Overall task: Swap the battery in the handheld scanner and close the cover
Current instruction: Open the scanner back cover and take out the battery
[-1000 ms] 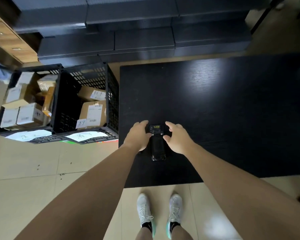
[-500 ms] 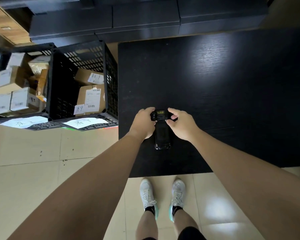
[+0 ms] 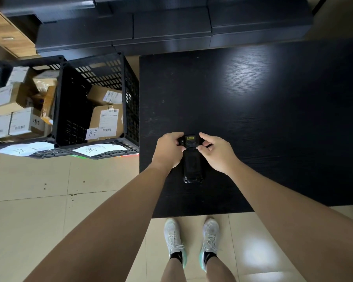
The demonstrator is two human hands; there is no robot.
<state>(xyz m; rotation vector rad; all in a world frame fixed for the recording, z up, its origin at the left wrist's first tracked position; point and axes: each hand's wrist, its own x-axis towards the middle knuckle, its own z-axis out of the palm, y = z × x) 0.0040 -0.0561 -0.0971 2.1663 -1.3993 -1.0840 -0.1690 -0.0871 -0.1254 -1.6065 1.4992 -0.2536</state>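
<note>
A black handheld scanner (image 3: 192,167) lies back-up on the black table (image 3: 263,119), near the table's front left corner, its far end bearing a small yellow label. My left hand (image 3: 168,150) grips the scanner's far end from the left, fingers curled over its edge. My right hand (image 3: 217,151) pinches the same end from the right, thumb and fingertips on the back of the device. The back cover looks shut; no loose battery is visible.
Two black plastic crates (image 3: 128,102) with several cardboard parcels stand on the floor left of the table, paper labels on their front rims. Dark stacked boxes (image 3: 171,27) line the far side. My feet in pale sneakers (image 3: 192,241) stand at the table's front edge.
Both hands have stayed at the scanner's far end; the right fingers have curled into a tighter pinch. The camera view has shifted slightly, the scanner lies in the same place.
</note>
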